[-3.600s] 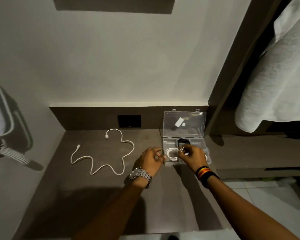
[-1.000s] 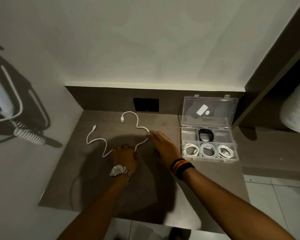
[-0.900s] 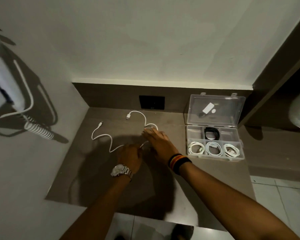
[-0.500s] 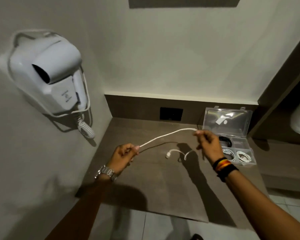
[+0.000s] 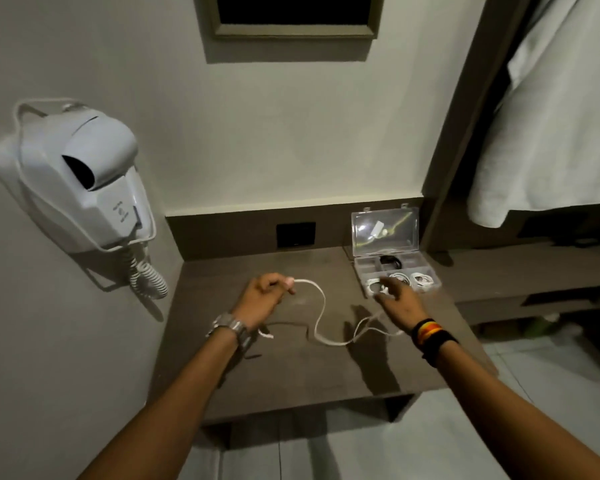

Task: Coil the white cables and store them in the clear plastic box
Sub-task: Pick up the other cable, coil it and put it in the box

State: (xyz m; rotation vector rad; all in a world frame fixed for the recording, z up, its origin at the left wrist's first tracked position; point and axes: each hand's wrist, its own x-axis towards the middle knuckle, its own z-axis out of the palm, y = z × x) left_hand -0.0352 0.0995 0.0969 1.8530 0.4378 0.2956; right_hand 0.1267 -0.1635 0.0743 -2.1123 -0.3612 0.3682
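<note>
Dim light falls on a brown counter [image 5: 291, 368] set in a corner, with a white hair dryer [image 5: 80, 188] on the wall at the left and a towel [image 5: 551, 116] hanging at the right. At the back right of the counter stands the clear box [image 5: 395, 268], its lid up; three white coils already lie in its front compartments and a dark item sits behind them.

Half a second ago the cable [image 5: 321, 317] was stretched almost straight between both hands. Now it is slack: it leaves the left hand [image 5: 262, 301], which is closed around one end, drops in a loose curve toward the counter and rises again toward the right hand [image 5: 397, 299]. That hand has its fingers spread and loose; the cable seems to pass under the palm, but I cannot tell if it is really gripped there. A short end [image 5: 265, 334] hangs below the left wrist.

I judge the slack is for making the first loop, so the last cable is being coiled and not yet stored.
</note>
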